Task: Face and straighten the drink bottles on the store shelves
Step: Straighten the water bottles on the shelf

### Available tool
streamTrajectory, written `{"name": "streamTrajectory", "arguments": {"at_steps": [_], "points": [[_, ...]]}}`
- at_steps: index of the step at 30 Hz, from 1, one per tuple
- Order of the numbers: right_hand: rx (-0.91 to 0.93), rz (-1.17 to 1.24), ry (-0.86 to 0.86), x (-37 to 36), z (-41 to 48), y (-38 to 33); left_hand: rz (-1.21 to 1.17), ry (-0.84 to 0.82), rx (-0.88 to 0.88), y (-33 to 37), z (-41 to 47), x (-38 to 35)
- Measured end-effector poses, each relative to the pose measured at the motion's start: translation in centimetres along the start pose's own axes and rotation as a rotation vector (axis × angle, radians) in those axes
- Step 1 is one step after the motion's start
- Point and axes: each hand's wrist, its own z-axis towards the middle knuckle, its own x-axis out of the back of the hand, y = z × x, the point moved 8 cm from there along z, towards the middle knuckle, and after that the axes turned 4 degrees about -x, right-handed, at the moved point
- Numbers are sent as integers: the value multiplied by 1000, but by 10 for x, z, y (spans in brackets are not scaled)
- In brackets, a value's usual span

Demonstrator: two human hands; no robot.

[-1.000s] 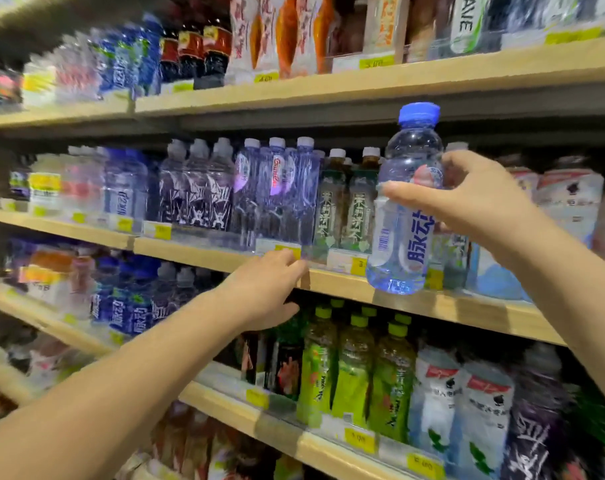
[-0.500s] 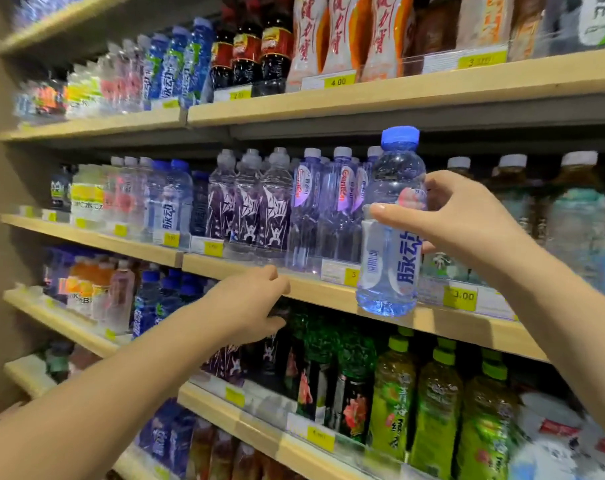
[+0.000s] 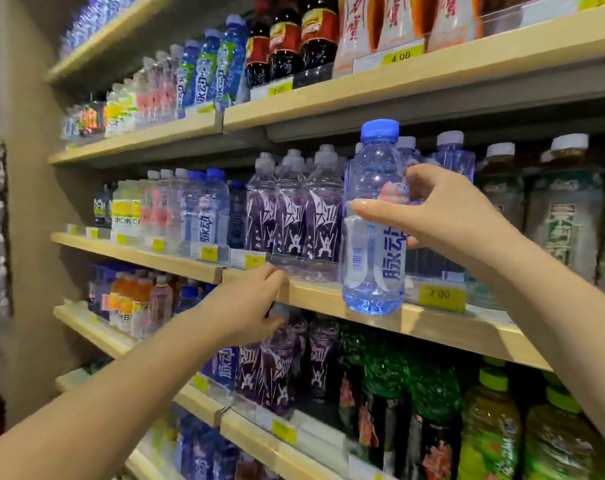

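Being held upright by the right hand (image 3: 432, 216) is a clear, blue-tinted plastic drink bottle with a blue screw cap (image 3: 373, 265). The thumb is being pressed across its front, just above the white-and-blue label, and the fingers are being curled round its far side. The bottle is being kept just in front of the pale wooden middle shelf (image 3: 328, 296), its base overlapping the shelf's front lip. It is immediately right of a row of clear bottles with purple labels (image 3: 294, 220) and left of a yellow price tag (image 3: 439, 296). Its barcode is being turned towards the left. Lower left, the left hand (image 3: 249, 306) is being rested at that same lip, fingers loosely bent, tips touching the edge. Whether anything is being gripped there cannot be told.
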Motion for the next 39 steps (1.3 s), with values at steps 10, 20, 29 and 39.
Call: {"name": "streamTrajectory", "arguments": {"at_steps": [10, 20, 29, 39], "points": [[-68, -61, 71, -85, 33, -21, -11, -16, -67, -123, 0, -27], [-157, -107, 100, -178, 68, -35, -140, 141, -287, -197, -5, -41], [-136, -121, 80, -226, 113, -41, -209, 170, -279, -235, 8, -41], [-145, -208, 75, -266, 141, -31, -261, 197, -233, -262, 11, -45]]}}
